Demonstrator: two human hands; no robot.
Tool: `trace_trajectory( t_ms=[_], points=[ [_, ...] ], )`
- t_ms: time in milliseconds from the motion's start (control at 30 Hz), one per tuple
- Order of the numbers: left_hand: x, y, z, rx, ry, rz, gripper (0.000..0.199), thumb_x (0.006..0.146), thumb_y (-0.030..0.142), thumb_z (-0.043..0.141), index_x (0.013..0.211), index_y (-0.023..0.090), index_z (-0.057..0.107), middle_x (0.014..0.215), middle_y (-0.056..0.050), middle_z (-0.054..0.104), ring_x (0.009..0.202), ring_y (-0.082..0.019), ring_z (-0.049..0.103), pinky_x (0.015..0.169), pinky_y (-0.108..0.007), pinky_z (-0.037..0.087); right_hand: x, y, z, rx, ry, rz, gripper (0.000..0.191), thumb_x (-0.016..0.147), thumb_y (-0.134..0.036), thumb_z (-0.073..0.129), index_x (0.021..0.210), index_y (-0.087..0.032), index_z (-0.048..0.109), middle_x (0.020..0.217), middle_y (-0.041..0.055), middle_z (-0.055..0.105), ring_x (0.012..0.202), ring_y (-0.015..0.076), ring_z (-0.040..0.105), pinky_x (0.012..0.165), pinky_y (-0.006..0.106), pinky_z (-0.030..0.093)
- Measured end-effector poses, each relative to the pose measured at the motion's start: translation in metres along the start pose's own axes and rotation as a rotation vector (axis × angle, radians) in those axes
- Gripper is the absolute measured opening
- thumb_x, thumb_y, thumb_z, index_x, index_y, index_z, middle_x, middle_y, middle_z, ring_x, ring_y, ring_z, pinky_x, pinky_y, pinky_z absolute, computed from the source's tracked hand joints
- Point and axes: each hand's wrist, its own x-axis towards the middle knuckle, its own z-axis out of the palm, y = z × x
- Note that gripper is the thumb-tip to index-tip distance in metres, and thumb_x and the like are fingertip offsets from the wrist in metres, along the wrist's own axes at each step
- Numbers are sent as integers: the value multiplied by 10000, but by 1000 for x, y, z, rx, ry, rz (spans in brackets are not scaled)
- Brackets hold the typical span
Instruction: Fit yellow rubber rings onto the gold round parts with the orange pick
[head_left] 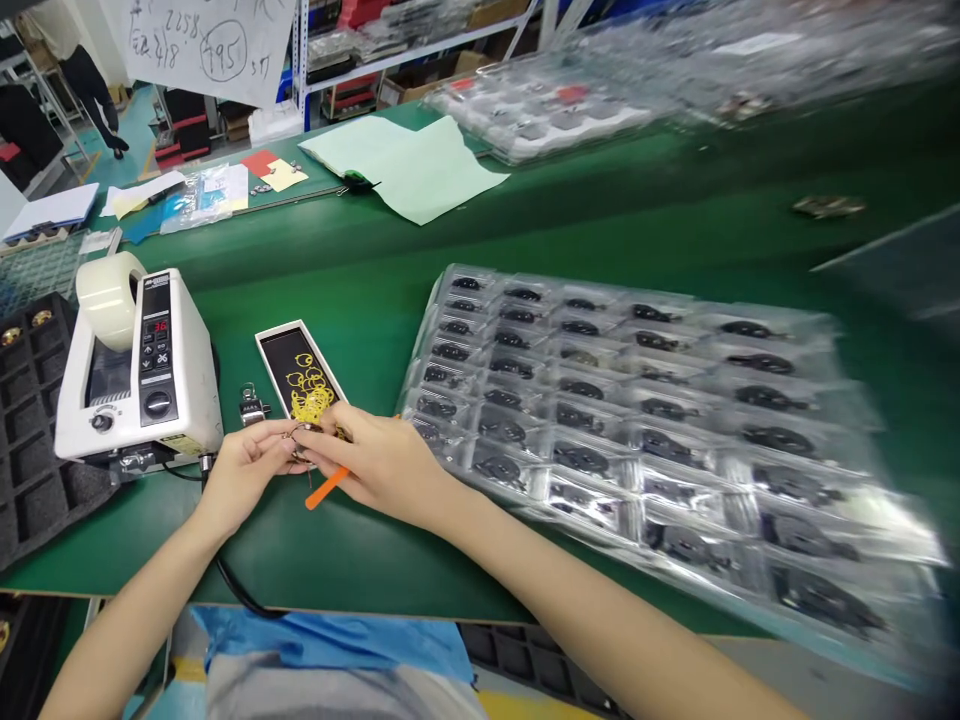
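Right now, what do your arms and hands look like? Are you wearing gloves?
The left arm and right arm are bare, with no sleeves, watches or bracelets. The left hand and right hand wear no gloves.

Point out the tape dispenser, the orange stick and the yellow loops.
Tape dispenser (157, 370), head view, on its control panel.
Orange stick (327, 488), head view, on its exposed shaft.
Yellow loops (310, 402), head view, on their tangled pile.
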Motion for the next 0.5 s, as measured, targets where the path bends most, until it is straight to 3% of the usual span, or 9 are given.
trace_trajectory(
  t_ms=[100, 300, 500],
  points=[
    [0, 0, 0, -1, 5, 13, 402, 673, 406, 801, 966, 139, 734, 830, -54, 764, 774, -185, 709, 769, -318, 586, 1, -1, 1, 98, 43, 34, 161, 922, -182, 466, 913, -178, 627, 792, 33, 546, 582, 107, 482, 468, 212, 325],
    [1, 0, -1, -39, 28, 37, 383, 679, 390, 801, 970, 149, 738, 924, -73, 771, 799, -194, 720, 761, -307, 588, 2, -1, -4, 521, 23, 214, 81, 860, -132, 554, 831, -198, 590, 857, 31, 554, 711, 121, 562, 572, 217, 451],
    [1, -1, -1, -87, 38, 19, 383, 661, 381, 817, 960, 152, 743, 914, -70, 774, 788, -186, 721, 752, -302, 595, 4, 1, -4, 735, 72, 315, 95, 854, -120, 605, 826, -204, 639, 815, 19, 549, 731, 127, 551, 564, 229, 432]
  ],
)
